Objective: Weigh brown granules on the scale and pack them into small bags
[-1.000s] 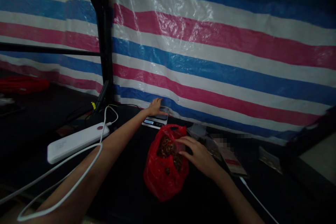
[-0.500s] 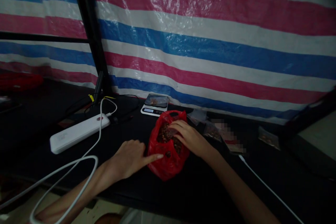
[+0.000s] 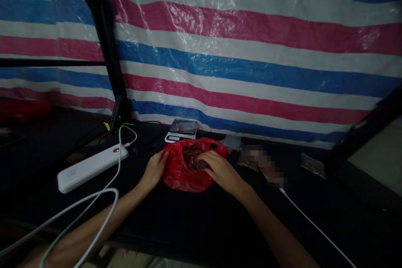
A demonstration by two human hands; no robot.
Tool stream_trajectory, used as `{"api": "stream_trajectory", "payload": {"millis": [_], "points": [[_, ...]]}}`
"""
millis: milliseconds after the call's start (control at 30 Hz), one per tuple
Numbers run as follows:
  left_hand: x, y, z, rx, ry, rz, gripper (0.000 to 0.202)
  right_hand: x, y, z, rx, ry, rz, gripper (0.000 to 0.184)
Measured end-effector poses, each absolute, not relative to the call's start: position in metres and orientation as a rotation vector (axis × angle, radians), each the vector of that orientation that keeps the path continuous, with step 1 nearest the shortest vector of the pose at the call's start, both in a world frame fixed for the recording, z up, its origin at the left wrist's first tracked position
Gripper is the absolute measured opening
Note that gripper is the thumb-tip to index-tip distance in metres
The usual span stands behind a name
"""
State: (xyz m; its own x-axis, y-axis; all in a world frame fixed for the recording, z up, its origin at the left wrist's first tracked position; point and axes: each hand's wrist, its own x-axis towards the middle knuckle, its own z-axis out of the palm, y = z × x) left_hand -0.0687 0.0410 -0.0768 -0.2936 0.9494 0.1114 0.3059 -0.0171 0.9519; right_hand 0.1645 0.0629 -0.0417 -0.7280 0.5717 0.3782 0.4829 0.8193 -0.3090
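Observation:
A red plastic bag (image 3: 180, 171) filled with small brown pieces lies open on the black table (image 3: 194, 222). My left hand (image 3: 154, 169) grips the bag's left edge. My right hand (image 3: 218, 169) rests on the bag's mouth, fingers in among the brown pieces; what they hold is hidden. Just behind the bag stands a small digital scale (image 3: 181, 130) with a few brown pieces on its platform.
A white power bank (image 3: 91, 167) with a white cable (image 3: 78, 205) lies at the left. Small clear packets (image 3: 309, 164) lie at the right along the striped tarp wall (image 3: 251, 58). A black post (image 3: 106, 50) stands at the back left. Another white cable (image 3: 314, 226) runs at the right.
My left hand left the scale, drew back, then took hold of the bag's left edge. My right hand went deeper into the bag's mouth. The bag now lies flatter.

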Motion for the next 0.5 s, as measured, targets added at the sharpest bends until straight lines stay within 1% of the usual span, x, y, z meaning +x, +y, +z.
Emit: {"api": "stream_trajectory", "payload": {"millis": [100,200,367,500], "points": [[-0.044,0.028,-0.086,0.983,1.384,1.559,0.039,0.160,0.060,-0.047,-0.771,-2.468,0.397,0.031],[-0.016,0.024,-0.085,0.793,1.225,1.708,0.040,0.155,0.058,-0.051,-0.784,-2.397,0.477,0.032],[0.014,0.036,-0.075,0.698,1.068,1.827,0.038,0.151,0.062,-0.061,-0.927,-2.241,0.535,0.031],[0.019,0.038,-0.076,0.719,1.063,1.850,0.041,0.150,0.069,-0.070,-0.968,-2.048,0.780,0.030]]}}
